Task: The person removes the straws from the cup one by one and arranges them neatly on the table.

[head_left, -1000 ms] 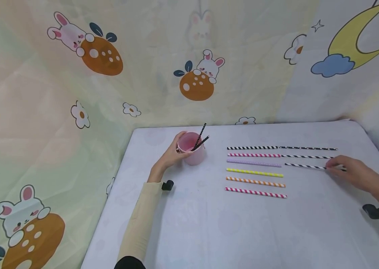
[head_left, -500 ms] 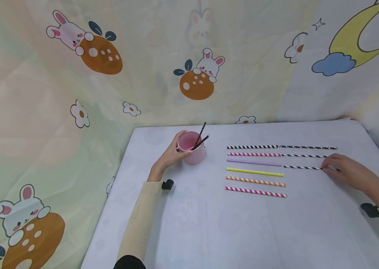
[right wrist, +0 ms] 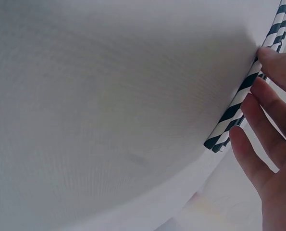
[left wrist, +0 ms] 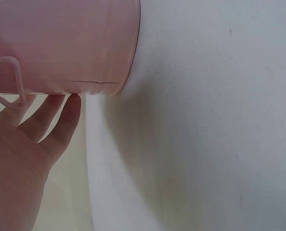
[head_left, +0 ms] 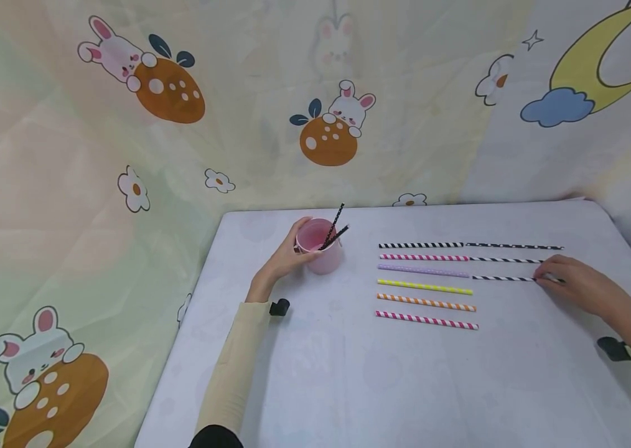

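My left hand (head_left: 287, 256) grips a pink cup (head_left: 323, 261) at the back left of the table, thumb in front and fingers behind. Two black patterned straws (head_left: 333, 225) lean out of the cup. In the left wrist view, a small clear handle (left wrist: 17, 77) shows on the cup's side. My right hand (head_left: 587, 286) pinches the right part of a black-and-white striped straw (head_left: 503, 279) lying on the table. The right wrist view shows the thumb (right wrist: 277, 62) on one side of this striped straw (right wrist: 243, 89) and the fingers on the other, with further straws close behind.
Left of the held straw, several straws lie in a column: black-striped (head_left: 420, 245), pink (head_left: 424, 257), lilac (head_left: 423, 270), yellow (head_left: 424, 287), orange (head_left: 426, 302) and red-striped (head_left: 426, 320). Behind it lie a dotted black straw (head_left: 514, 246) and another striped straw (head_left: 506, 259). A printed cloth (head_left: 259, 124) hangs behind.
My right hand has shifted slightly left along the table, and the straw it pinches has moved a little left, nearer the left column. The left hand and cup stay put.
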{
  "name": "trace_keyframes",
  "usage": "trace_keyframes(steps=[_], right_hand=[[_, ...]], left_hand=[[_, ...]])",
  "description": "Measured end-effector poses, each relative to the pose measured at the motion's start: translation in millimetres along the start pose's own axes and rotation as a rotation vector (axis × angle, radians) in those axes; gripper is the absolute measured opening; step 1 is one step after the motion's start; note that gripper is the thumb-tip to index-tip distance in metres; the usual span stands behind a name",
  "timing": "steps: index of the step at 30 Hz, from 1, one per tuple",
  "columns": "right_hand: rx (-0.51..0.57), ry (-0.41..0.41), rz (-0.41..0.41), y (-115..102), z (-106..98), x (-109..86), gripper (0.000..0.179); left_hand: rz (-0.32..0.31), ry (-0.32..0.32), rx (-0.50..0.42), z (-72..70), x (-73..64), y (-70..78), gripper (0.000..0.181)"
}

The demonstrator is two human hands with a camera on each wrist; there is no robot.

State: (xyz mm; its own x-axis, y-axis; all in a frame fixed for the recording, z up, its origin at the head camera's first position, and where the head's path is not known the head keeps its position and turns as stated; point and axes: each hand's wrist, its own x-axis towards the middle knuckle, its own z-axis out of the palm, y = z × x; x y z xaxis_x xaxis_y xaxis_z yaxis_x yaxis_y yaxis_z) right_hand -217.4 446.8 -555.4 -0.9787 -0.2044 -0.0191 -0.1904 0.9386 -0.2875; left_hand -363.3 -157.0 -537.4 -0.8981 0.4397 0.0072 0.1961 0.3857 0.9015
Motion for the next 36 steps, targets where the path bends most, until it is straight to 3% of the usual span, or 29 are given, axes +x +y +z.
trace_keyframes(steps=[15, 26, 36], right_hand=[[0.050, -0.004, 0.073, -8, -8, -1.9, 0.036], [0.085, -0.055, 0.122, -14, -17, -2.3, 0.056], [0.042, 0.001, 0.085, -20, -17, 2.2, 0.056]], left_hand=[[-0.008, -0.006, 0.000, 0.4, -0.1, 0.5, 0.093], [-0.014, -0.010, -0.016, 0.1, -0.3, 1.3, 0.091], [-0.013, -0.009, -0.009, 0.4, -0.4, 3.0, 0.091]])
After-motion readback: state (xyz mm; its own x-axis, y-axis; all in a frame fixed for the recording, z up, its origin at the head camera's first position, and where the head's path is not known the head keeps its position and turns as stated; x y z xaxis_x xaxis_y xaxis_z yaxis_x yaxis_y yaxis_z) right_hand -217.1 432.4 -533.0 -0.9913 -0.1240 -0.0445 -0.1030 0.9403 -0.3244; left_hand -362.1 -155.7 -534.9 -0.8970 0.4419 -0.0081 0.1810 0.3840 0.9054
